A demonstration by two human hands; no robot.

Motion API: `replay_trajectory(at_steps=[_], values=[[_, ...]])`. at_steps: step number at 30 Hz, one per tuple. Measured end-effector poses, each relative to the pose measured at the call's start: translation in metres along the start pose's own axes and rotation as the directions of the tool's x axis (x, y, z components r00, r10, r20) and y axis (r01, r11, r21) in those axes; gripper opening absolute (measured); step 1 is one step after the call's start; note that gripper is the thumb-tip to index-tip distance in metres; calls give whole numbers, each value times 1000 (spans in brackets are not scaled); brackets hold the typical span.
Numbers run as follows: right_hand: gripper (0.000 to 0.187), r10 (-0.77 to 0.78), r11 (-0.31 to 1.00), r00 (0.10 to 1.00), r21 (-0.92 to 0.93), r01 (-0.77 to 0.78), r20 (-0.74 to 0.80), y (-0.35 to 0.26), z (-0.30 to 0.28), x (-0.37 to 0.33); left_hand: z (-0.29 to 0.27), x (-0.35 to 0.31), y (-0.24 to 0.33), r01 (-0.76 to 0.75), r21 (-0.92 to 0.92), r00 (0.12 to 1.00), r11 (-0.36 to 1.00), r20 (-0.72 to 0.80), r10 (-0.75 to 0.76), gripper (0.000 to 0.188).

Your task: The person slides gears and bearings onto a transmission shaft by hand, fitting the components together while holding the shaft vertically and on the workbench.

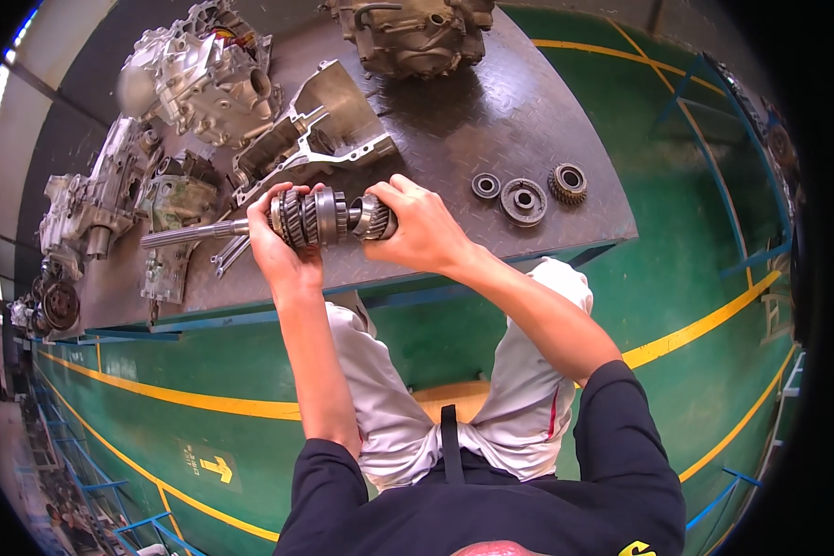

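My left hand [283, 259] is wrapped from below around a gear shaft [320, 218] that lies level above the bench's near edge. Its long splined end points left, and several gears sit along its middle. At the shaft's right end, my right hand [422, 227] is closed on a helical gear [372, 219], fingers over the top and thumb beneath. A short stretch of bare shaft shows between this gear and the others. Whether the gear sits fully around the shaft's end is hidden by my right hand.
On the metal bench [547, 111], a bearing [480, 193], a toothed ring [512, 213] and a small gear [565, 197] lie to the right. An open housing half [343, 102], a silver gearbox [204, 83] and a dark casing [417, 42] stand behind. More gearbox units [83, 204] crowd the left.
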State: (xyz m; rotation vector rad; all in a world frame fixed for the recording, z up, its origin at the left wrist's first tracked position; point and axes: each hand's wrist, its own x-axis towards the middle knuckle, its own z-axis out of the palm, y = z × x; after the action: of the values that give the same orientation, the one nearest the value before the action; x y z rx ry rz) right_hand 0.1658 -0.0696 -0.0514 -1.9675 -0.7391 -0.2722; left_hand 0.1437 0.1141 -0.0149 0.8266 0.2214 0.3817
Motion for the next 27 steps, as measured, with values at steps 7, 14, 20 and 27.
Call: replay_trajectory(at_steps=[7,14,20,27], values=[[54,34,993,998,112,-29,-48,13,14,-1,38,4,-4,-28,277,997,961,82,6,28],[51,70,960,980,279,-16,-184,28,11,10,84,8,-8,-234,599,945,766,325,34,26],[50,154,936,952,347,-55,-264,35,3,4,99,10,-24,-334,646,898,686,440,22,26],[52,300,815,941,555,-166,-159,34,-11,1,115,6,-34,-418,585,797,695,603,-28,23]])
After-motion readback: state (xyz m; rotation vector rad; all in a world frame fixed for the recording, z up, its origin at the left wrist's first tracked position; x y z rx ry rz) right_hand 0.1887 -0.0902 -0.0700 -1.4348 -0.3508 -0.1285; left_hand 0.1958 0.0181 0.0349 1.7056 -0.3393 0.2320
